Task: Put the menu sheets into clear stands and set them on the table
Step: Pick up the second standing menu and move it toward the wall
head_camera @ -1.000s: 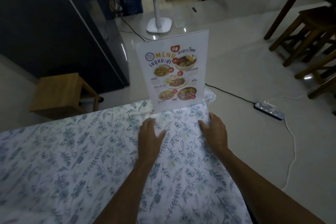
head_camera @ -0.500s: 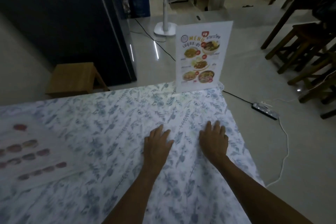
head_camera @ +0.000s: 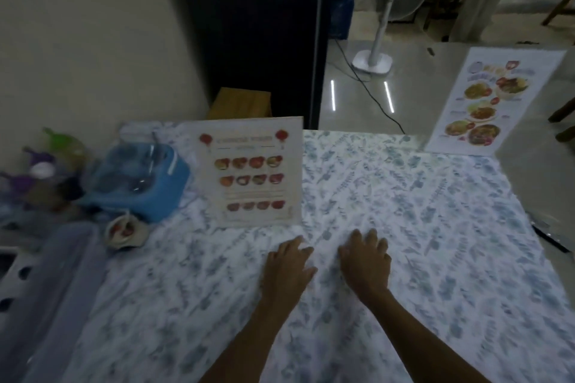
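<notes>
A white food menu in a clear stand (head_camera: 491, 102) stands upright at the table's far right corner. A second menu (head_camera: 253, 172), cream with rows of red dishes, stands upright in its stand near the far middle of the table (head_camera: 435, 227), which has a floral cloth over it. My left hand (head_camera: 287, 267) and my right hand (head_camera: 365, 261) hover side by side, palms down, over the cloth just in front of the cream menu. Both hands hold nothing and their fingers are spread.
A blue container (head_camera: 140, 183) with utensils, a small bowl (head_camera: 124, 232) and a grey plastic bin (head_camera: 46, 289) crowd the table's left side. Beyond the table are a wooden stool (head_camera: 241, 101), a dark cabinet (head_camera: 264, 25), a standing fan (head_camera: 378, 50) and a floor cable.
My view has swung left, so the white menu now sits at the far right and the cream menu and left clutter have come into sight. Both hands drew back from the white menu, empty.
</notes>
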